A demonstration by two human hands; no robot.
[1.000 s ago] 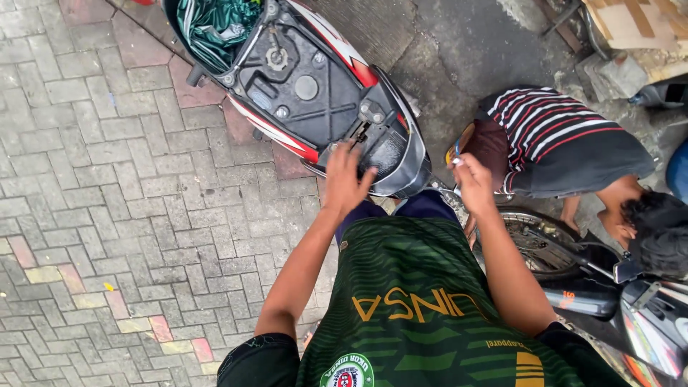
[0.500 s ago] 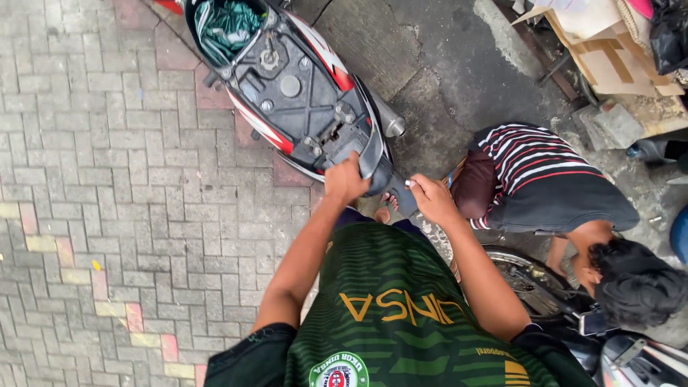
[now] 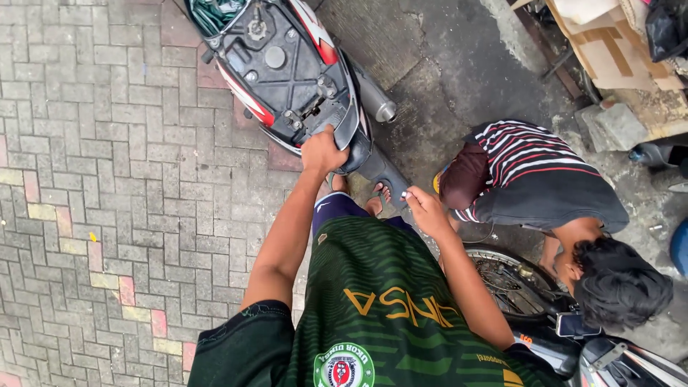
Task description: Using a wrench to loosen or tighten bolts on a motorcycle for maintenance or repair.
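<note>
Scooter tail (image 3: pixel 337 122), left hand (image 3: pixel 322 152) gripping, right hand (image 3: pixel 424 209) lowered

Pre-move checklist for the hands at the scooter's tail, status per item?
1. Left hand gripping the rear edge of the scooter's tail: ok, its fingers wrap the edge.
2. Right hand free of the scooter: ok, it holds a small white object, kind cannot tell.
3. Seat compartment open and visible: ok.
4. Exhaust clear of both hands: ok, apart from them.
5. Crouching person in a striped shirt clear of the scooter: ok, off to the right, bent toward a second wheel.
6. Bare feet clear of the rear fender: cannot tell, very close.
</note>
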